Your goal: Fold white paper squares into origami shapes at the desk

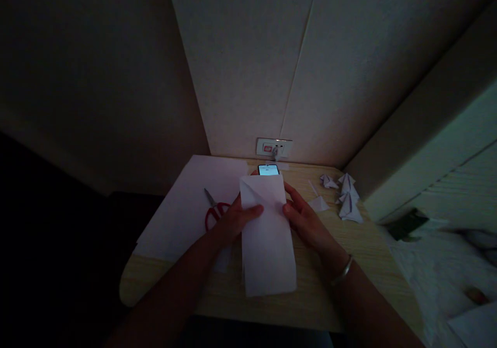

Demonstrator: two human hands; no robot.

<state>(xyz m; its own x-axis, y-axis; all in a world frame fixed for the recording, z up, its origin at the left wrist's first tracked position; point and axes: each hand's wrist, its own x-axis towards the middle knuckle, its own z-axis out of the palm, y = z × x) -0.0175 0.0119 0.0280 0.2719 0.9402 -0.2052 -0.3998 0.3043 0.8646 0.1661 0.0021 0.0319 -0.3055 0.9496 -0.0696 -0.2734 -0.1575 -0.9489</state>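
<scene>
A folded sheet of white paper [267, 249] is held upright between my two hands above the wooden table [310, 306]. My left hand [236, 217] grips its left edge, thumb across the front face and fingers behind. On the right edge, my right hand [305, 221] pinches the paper with the thumb in front. A diagonal crease crosses the paper's upper part. Red-handled scissors [213, 211] lie left of my left hand, partly hidden by it, on large white sheets [174, 213]. Behind the folded paper shows the top of a lit phone [268, 170].
Several folded paper figures [349, 203] stand at the table's right side, near a small paper triangle [319, 203]. A wall socket [274, 147] with a plug is above the table's back edge. Right of the table lies a pale surface [419, 265] with assorted items.
</scene>
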